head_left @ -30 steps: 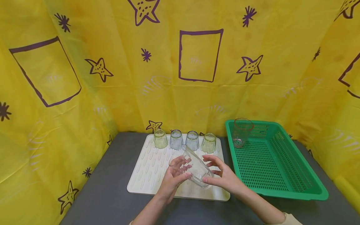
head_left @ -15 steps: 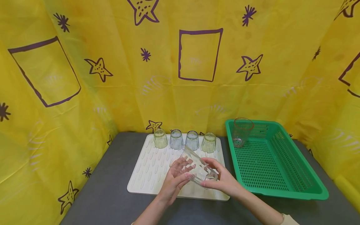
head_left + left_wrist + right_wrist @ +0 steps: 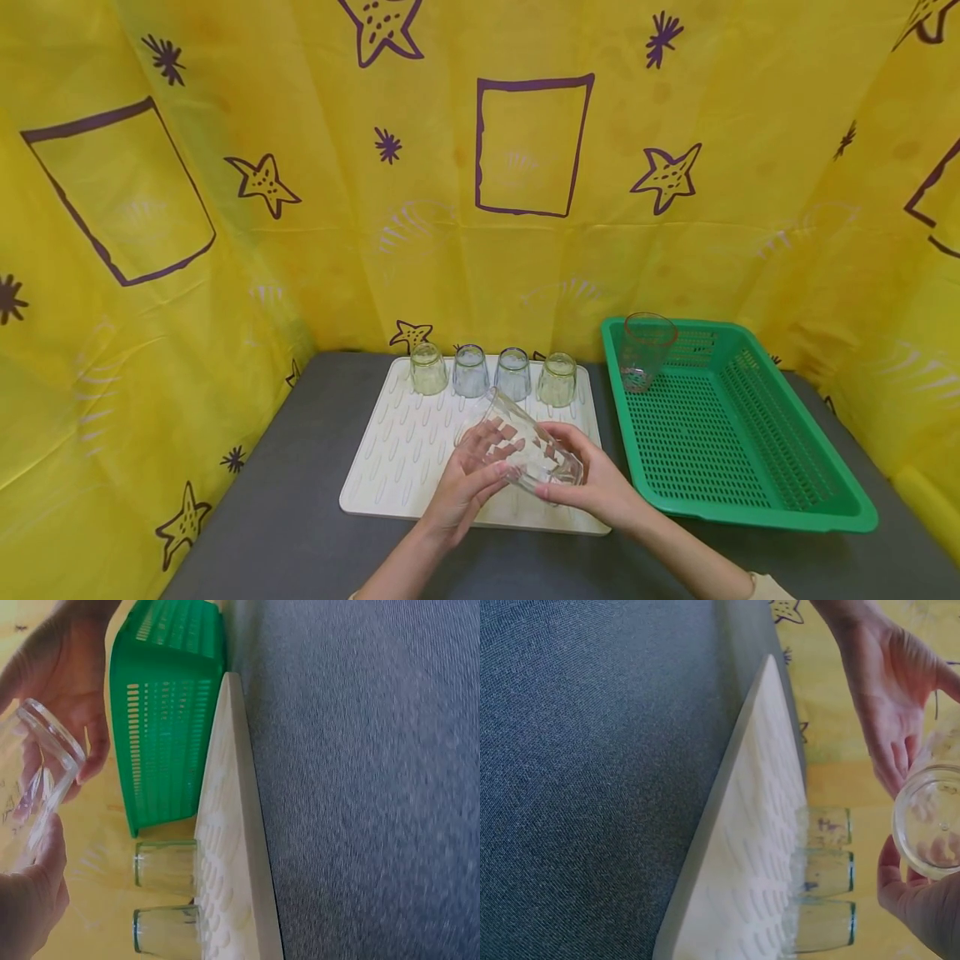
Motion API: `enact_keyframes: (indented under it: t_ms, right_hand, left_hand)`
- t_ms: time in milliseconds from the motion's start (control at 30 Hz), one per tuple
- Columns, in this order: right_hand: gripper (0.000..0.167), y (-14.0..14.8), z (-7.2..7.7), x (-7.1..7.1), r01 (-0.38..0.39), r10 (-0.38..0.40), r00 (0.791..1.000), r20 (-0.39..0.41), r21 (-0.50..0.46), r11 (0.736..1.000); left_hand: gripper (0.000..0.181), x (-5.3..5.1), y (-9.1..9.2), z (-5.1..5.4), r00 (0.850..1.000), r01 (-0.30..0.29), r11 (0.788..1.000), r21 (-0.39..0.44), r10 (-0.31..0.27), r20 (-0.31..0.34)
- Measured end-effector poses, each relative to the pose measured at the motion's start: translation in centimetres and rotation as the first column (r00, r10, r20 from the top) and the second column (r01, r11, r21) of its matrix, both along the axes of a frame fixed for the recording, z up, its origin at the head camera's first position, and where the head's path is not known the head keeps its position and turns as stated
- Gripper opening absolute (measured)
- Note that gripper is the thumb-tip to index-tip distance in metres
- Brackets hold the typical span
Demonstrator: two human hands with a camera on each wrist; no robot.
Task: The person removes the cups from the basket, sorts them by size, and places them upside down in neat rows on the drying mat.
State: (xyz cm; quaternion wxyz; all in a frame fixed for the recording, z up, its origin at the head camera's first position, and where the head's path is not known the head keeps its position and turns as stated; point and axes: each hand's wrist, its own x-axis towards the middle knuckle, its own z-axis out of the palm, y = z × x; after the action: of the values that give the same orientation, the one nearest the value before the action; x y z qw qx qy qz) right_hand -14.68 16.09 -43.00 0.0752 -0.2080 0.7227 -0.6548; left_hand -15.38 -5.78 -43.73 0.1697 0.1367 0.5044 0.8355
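A clear drinking glass (image 3: 528, 442) is held tilted above the white ridged drying mat (image 3: 367, 475), its mouth toward the upper left and its base toward the lower right. My left hand (image 3: 465, 487) holds the side nearer the mouth, fingers behind the glass and thumb in front. Around the base end, my right hand (image 3: 596, 483) grips with thumb and fingers. The right wrist view shows the round base (image 3: 937, 825) face on. Along the mat's back edge stand several small upturned glasses, yellowish (image 3: 428, 372) and bluish (image 3: 470, 373).
To the right stands a green slotted basket (image 3: 633, 462), with a reddish-rimmed tall glass (image 3: 648, 354) in its back left corner. The mat lies on a dark grey table (image 3: 277, 500). A yellow patterned cloth (image 3: 337, 267) hangs behind and at both sides.
My right hand has closed in around the base of the clear glass, where its fingers were looser before. The glass has shifted slightly; the mat and basket stay put.
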Motion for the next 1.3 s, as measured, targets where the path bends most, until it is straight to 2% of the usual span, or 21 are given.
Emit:
enact_keyframes:
  t_ms: [300, 533, 667, 833, 967, 1067, 1300]
  right_hand:
    - [0.065, 0.0, -0.3, 0.1, 0.033, -0.033, 0.999, 0.026, -0.007, 0.999]
    - [0.063, 0.4, -0.5, 0.0, 0.069, -0.069, 0.997, -0.018, 0.04, 0.997]
    - [0.062, 0.5, -0.4, -0.1, 0.072, -0.072, 0.997, -0.001, 0.039, 0.997]
    - [0.061, 0.6, -0.4, 0.0, 0.075, -0.076, 0.997, 0.001, 0.061, 0.995]
    - [0.061, 0.8, -0.3, 0.1, 0.083, -0.081, 0.997, -0.018, 0.119, 0.989]
    - [0.061, 1.0, -0.3, 0.2, 0.063, -0.061, 0.998, -0.02, 0.13, 0.989]
    - [0.059, 1.3, -0.4, 0.2, 0.022, -0.012, 0.997, -0.07, 0.133, 0.991]
  left_hand:
    - [0.056, -0.3, -0.7, 0.0, 0.999, 0.022, 0.997, -0.073, -0.025, -0.039]
    - [0.073, -0.5, -1.8, -0.2, 0.997, 0.03, 0.996, -0.089, -0.036, -0.067]
    - [0.078, -0.7, -2.6, 0.2, 0.997, 0.021, 0.995, -0.095, -0.028, -0.072]
    - [0.077, -1.1, -3.6, 0.7, 0.988, 0.019, 0.99, -0.139, -0.04, -0.147]
    - [0.075, -1.5, -4.4, 0.9, 0.968, 0.032, 0.974, -0.225, -0.086, -0.235]
    - [0.075, -1.7, -4.9, 1.3, 0.955, 0.042, 0.954, -0.298, -0.126, -0.268]
    - [0.076, -1.8, -5.6, 2.0, 0.949, 0.054, 0.894, -0.445, -0.185, -0.256]
